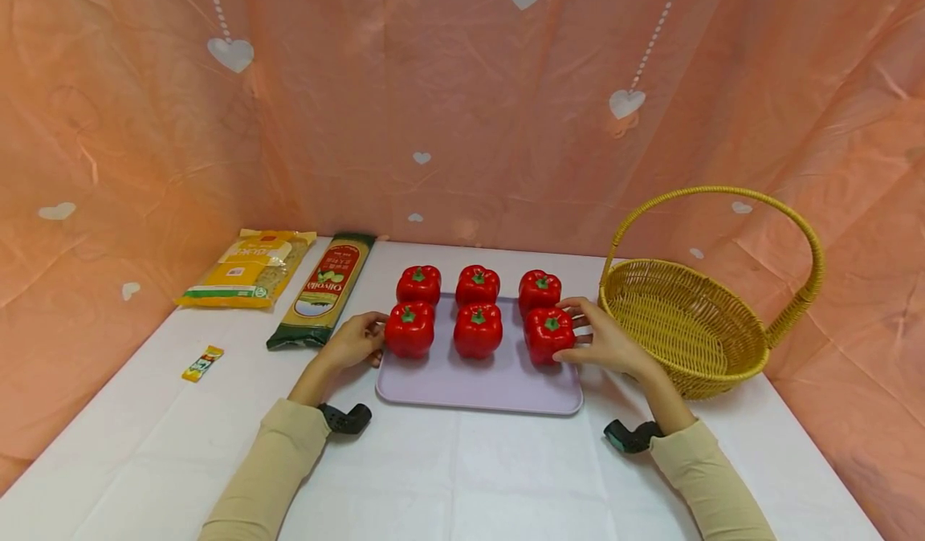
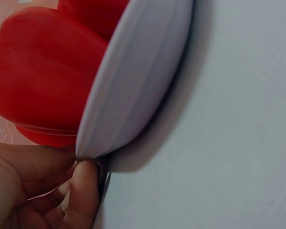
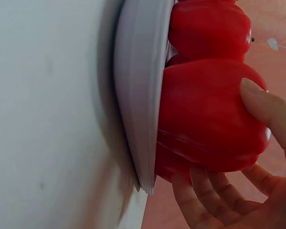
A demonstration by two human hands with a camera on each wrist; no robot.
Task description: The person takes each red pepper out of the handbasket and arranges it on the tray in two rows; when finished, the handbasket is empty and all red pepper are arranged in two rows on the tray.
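Observation:
A pale lilac tray (image 1: 480, 392) holds red bell peppers in two rows of three, their green stems upward. At the tray's left edge, my left hand (image 1: 356, 340) pinches the rim between thumb and fingers, close beside the front left bell pepper (image 1: 409, 330). My right hand (image 1: 605, 340) grips the front right bell pepper (image 1: 549, 337) from its outer side. In the right wrist view the thumb (image 3: 262, 100) lies on that pepper's near face, with the other fingers curled along its right side. The pepper stands at the tray's edge.
A yellow wicker basket (image 1: 723, 384) with a tall handle stands right of the tray. To the left lie a green and gold spaghetti pack (image 1: 325, 288), a yellow bag of grain (image 1: 249, 272) and a small sachet (image 1: 203, 363). A peach curtain (image 1: 462, 107) hangs behind the white-covered table.

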